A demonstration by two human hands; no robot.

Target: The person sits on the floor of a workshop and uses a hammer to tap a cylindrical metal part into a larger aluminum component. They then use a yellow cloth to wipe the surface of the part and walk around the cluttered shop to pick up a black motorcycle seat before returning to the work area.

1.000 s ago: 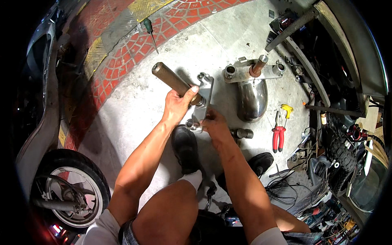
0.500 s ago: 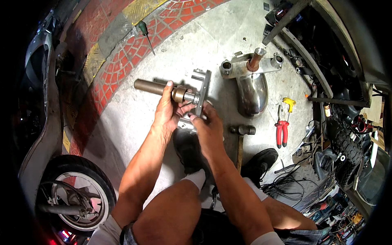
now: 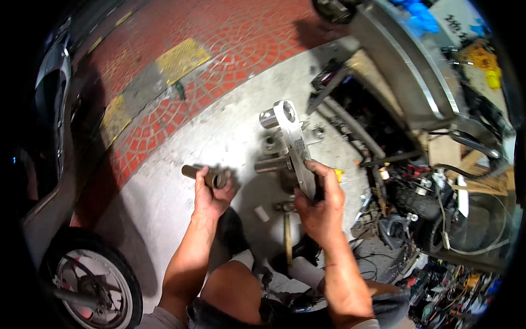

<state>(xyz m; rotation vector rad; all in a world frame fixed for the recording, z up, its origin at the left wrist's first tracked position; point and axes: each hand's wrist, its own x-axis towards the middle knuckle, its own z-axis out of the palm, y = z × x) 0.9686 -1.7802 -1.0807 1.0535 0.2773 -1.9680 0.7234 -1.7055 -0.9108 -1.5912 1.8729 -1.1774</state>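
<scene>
Left fingers (image 3: pixel 203 178) clenched round one brown tube (image 3: pixel 190 172); right fingers (image 3: pixel 325 170) gripping one metal bracket (image 3: pixel 296 143); one hammer (image 3: pixel 288 237) on floor (image 3: pixel 159 189).

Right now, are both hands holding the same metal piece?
No, the left hand grips a brown tube; the right hand holds a silver bracket.

Strong light whitens the middle of the concrete floor (image 3: pixel 219 131), washing out detail, while its near left lies in shadow. The silver bracket (image 3: pixel 296 143) catches highlights; the far red paving (image 3: pixel 263 55) is dimmer. Blur softens edges; fisheye distortion bends lines toward the black rim.
</scene>
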